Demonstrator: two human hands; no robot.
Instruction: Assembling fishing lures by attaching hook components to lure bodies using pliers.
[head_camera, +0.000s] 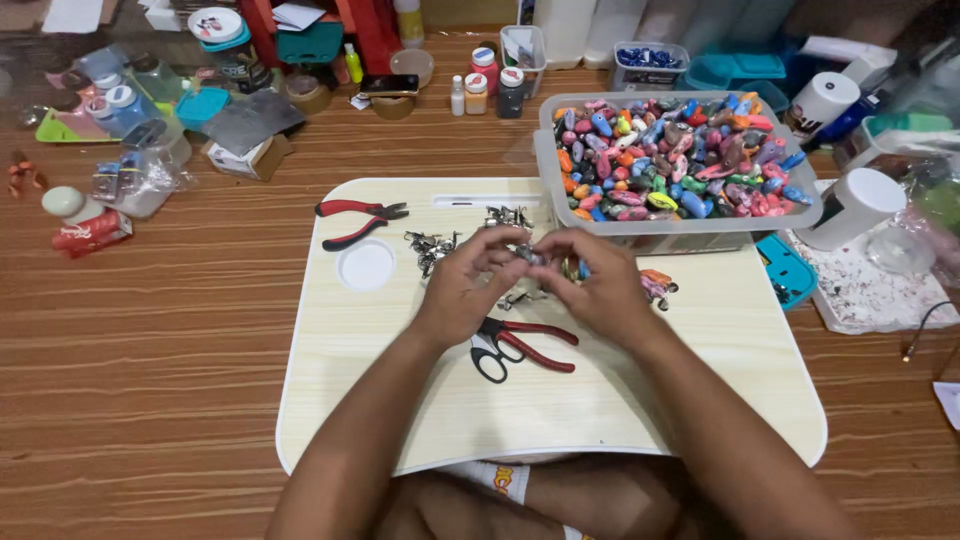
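Landmark is the pale lap tray (400, 400), sitting on the wooden floor (150, 350) over the person's crossed legs, likely so the work stays close and flat like a worktop.

Off the tray's far right corner, overlapping its edge: a clear plastic tub (680, 160) heaped with many-coloured beads, within easy reach. Beyond the tray's far edge, jars, small bottles and boxes are scattered on the floor.

Over the tray's centre, the left hand (465, 285) and right hand (600, 290) meet, fingers curled inward. Both pinch a small metal piece (528, 256) between the fingertips, held just above the tray surface; what exactly the piece is, too small to tell. It sits right between the two hands, touching both.

On the tray, near the person's side of the hands: red-handled pliers with black loops (520, 348), lying flat, partly under the left hand. At the tray's far left: second red-handled pliers (360, 220), well apart from the hands, beside the round cup recess (366, 266).

On the tray just beyond the hands: a loose pile of small metal clasps (435, 247), spread out probably for picking one at a time. Just right of the right hand: a few loose beads (655, 285) on the tray.
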